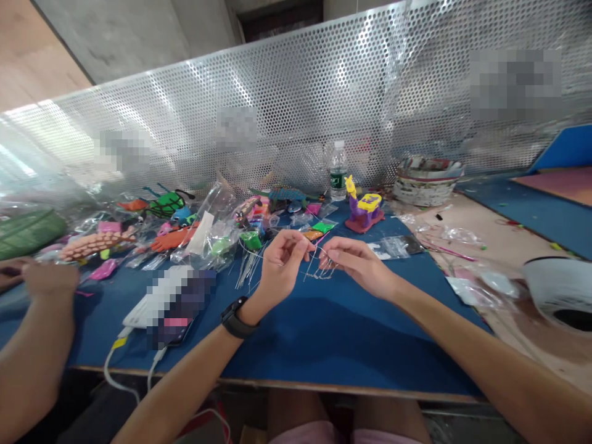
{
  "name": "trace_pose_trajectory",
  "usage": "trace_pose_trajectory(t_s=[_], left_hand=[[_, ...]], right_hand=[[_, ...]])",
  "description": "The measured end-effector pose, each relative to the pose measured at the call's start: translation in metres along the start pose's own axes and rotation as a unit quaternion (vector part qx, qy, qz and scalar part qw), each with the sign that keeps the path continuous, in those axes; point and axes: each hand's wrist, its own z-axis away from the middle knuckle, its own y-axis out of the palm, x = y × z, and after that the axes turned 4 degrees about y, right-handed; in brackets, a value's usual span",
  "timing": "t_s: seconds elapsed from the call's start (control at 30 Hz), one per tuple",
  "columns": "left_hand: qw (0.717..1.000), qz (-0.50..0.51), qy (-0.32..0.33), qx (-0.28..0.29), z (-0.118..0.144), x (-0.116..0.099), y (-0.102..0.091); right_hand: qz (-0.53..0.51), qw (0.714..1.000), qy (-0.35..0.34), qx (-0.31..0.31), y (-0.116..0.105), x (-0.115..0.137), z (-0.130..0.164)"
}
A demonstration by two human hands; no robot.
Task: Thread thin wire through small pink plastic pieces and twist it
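Above the blue counter (333,333), seen from the head camera, both hands meet over a small wire frame (319,268) held just off the surface. Left of the wire frame, the left hand (282,262), a black watch (237,317) on its wrist, has its fingertips pinched shut on a strand of the wire. Right of the wire frame, the right hand (358,262) grips its other side, fingers closed around the thin loops. Left of the wire frame, a bundle of straight wires (247,268) lies on the counter, and farther left a phone (178,308) with white cables rests near the edge. Behind the wire frame stand a purple and yellow beaded toy (364,211) and a water bottle (338,169), close to a perforated metal screen (296,117). Behind and left of the wire frame, clear bags of coloured beads (222,237) are heaped. Far left of the wire frame, another person's hand (49,277) rests at the counter. Far right of the wire frame sits a white bowl (557,293).
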Motion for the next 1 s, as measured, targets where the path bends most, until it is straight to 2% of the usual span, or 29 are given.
trace_pose_trajectory(t_s=[0.13,0.33,0.4,0.53,0.63,0.8,1.0], left_hand=[[0.998,0.009,-0.019,0.063,-0.004,0.004,-0.005],[0.979,0.033,-0.091,0.181,-0.013,0.010,-0.016],[0.973,0.033,-0.106,0.201,-0.014,0.012,-0.018],[0.967,0.050,-0.133,0.210,-0.013,0.019,-0.019],[0.956,0.108,-0.177,0.205,-0.012,0.023,-0.019],[0.913,0.215,-0.282,0.200,-0.012,0.027,-0.021],[0.899,0.238,-0.309,0.202,-0.013,0.030,-0.027]], right_hand=[[0.007,0.999,0.028,0.021,-0.003,0.000,-0.001],[0.135,0.989,0.033,0.048,-0.004,0.000,-0.003],[0.156,0.986,0.043,0.044,-0.003,-0.004,-0.003],[0.157,0.985,0.066,0.027,-0.002,-0.014,-0.005],[0.140,0.987,0.070,0.024,-0.002,-0.018,-0.006],[0.070,0.991,0.110,0.031,-0.006,-0.019,-0.006],[0.020,0.991,0.120,0.048,-0.012,-0.021,-0.003]])
